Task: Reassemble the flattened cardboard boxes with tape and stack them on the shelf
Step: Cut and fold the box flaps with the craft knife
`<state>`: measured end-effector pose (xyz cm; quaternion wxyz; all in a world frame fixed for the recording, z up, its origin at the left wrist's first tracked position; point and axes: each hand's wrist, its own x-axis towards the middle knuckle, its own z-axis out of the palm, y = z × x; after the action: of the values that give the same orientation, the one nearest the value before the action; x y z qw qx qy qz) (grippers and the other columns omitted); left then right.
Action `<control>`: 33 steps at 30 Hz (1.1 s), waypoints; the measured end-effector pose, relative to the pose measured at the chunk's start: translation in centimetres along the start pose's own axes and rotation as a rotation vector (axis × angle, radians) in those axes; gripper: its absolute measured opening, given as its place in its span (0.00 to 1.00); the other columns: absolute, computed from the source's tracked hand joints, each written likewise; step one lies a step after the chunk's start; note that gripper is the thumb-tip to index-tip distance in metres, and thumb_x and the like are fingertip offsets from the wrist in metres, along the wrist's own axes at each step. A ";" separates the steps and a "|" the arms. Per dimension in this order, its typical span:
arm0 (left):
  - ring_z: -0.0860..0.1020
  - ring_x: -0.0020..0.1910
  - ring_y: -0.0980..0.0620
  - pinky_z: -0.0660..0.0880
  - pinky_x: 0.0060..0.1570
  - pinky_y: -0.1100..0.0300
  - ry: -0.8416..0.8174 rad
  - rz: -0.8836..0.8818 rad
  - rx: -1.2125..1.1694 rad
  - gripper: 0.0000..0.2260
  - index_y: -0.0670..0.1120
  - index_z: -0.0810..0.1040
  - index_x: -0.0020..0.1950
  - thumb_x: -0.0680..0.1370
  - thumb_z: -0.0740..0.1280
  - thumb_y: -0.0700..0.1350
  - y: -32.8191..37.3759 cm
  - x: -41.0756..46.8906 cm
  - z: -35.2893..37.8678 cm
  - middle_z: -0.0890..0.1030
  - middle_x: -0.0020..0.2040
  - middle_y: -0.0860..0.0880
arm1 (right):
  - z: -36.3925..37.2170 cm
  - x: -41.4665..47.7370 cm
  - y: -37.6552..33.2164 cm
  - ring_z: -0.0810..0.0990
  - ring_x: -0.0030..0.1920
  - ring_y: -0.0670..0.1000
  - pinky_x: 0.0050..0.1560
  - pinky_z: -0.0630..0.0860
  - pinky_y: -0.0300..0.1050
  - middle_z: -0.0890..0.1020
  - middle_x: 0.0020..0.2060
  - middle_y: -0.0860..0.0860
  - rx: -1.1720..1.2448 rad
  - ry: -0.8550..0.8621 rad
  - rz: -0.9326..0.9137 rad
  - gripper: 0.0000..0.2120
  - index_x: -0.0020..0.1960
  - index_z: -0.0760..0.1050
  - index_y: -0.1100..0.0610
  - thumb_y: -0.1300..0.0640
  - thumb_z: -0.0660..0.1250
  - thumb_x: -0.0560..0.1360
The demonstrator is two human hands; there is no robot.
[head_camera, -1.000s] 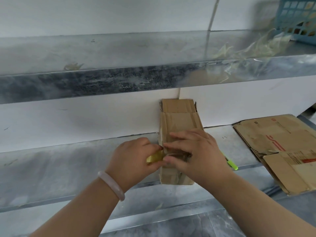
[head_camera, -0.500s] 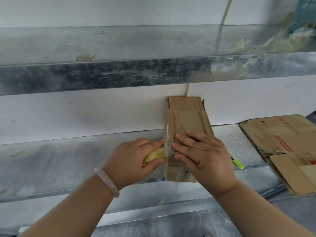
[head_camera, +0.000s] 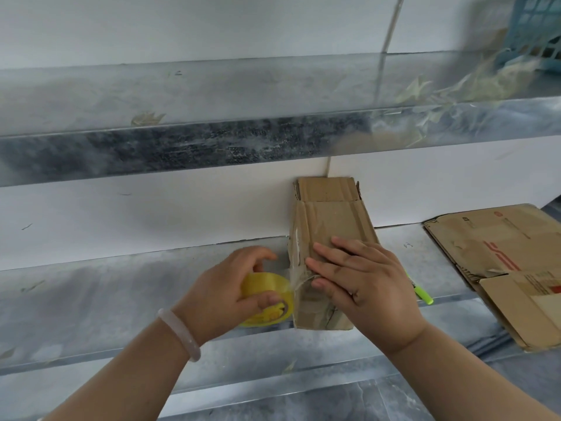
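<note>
The left hand [head_camera: 224, 296] is drawing the yellow tape roll [head_camera: 267, 285] out to the left. Half a second ago the roll was tucked against the side of the cardboard box [head_camera: 331, 226] and mostly hidden. Now it is sitting clear of that edge, with a short clear strand of tape [head_camera: 296, 278] stretching between roll and box. The fingers and thumb of this hand are curling round the roll and gripping it, and a pale bracelet [head_camera: 179, 332] is sitting on the wrist. The right hand [head_camera: 364, 287] is lying flat on top of the box with its fingers straight, pressing down where the strand begins. This suggests a fresh band is being paid out across the top and over the left side, so this box is probably still being sealed rather than ready for stacking. The box is lying on the lower shelf [head_camera: 121, 293], its near end at the front lip and its far end against the white wall. A green marker [head_camera: 423, 296] is peeking out just right of the box. Further right, flattened cardboard [head_camera: 501, 256] is waiting on the same shelf. Beyond, the upper shelf [head_camera: 212, 147] is carrying crumpled scraps and a blue basket [head_camera: 537, 31].
</note>
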<state>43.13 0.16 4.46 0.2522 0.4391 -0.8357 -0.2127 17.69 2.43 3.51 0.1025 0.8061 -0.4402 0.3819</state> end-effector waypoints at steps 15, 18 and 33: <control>0.75 0.47 0.61 0.73 0.44 0.65 0.147 -0.038 0.103 0.17 0.62 0.77 0.54 0.69 0.66 0.66 0.1 -0.2 1.3 0.72 0.50 0.64 | 0.0 0.1 0.4 0.79 0.63 0.48 0.59 0.76 0.52 0.82 0.60 0.43 0.007 -0.008 -0.017 0.12 0.58 0.83 0.46 0.45 0.65 0.79; 0.75 0.47 0.62 0.70 0.43 0.71 0.168 -0.082 0.080 0.18 0.63 0.81 0.53 0.68 0.64 0.67 0.7 -0.4 1.8 0.72 0.50 0.65 | -0.4 0.1 0.7 0.77 0.64 0.49 0.62 0.73 0.50 0.80 0.62 0.43 -0.047 -0.066 -0.087 0.13 0.63 0.80 0.46 0.47 0.63 0.81; 0.75 0.40 0.62 0.64 0.33 0.78 0.192 -0.087 0.183 0.11 0.57 0.84 0.37 0.70 0.63 0.57 3.9 1.7 3.4 0.74 0.47 0.63 | -1.9 -2.5 2.3 0.70 0.69 0.52 0.72 0.62 0.57 0.71 0.71 0.52 -0.065 0.020 0.049 0.22 0.75 0.63 0.48 0.46 0.51 0.82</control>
<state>37.82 1.18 4.47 0.2806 0.5146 -0.8036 -0.1035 14.08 3.55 2.66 0.1239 0.7874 -0.4710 0.3779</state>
